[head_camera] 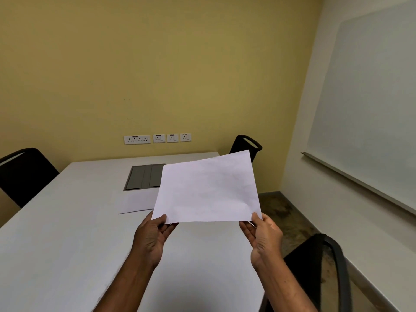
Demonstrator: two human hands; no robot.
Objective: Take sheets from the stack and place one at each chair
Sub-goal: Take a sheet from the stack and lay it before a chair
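Left hand point(151, 234) and right hand point(262, 233) pinched sheet point(208, 190) by near corners above table point(67, 233). Risk: limp sheet sagging, slipping, landing askew beside far chair point(246, 146).

Sheet point(208, 190): thin white paper, matt, with faint creases.
Stack point(135, 202) just left of the sheet: white paper, matt, lying flat.
Table point(67, 233) under the sheet: pale top, smooth, low sheen.
Cover panel point(144, 176) set in the table behind the stack: grey, looks like metal or plastic, matt, with straight seams.
Chair backs around the table, left point(24, 174), far right point(245, 146), near right point(319, 266): black, matt, cloth-like; the near right one has a smoother dark rim.
Wall point(157, 64) behind the table: yellow paint, matt.
Sockets point(157, 138) on that wall: white plastic, slight gloss.
Board point(371, 109) right of the table: white, smooth, faint shine, pale metal-looking ledge.
Floor point(283, 212) right of the table: dark, mottled, rough-looking.
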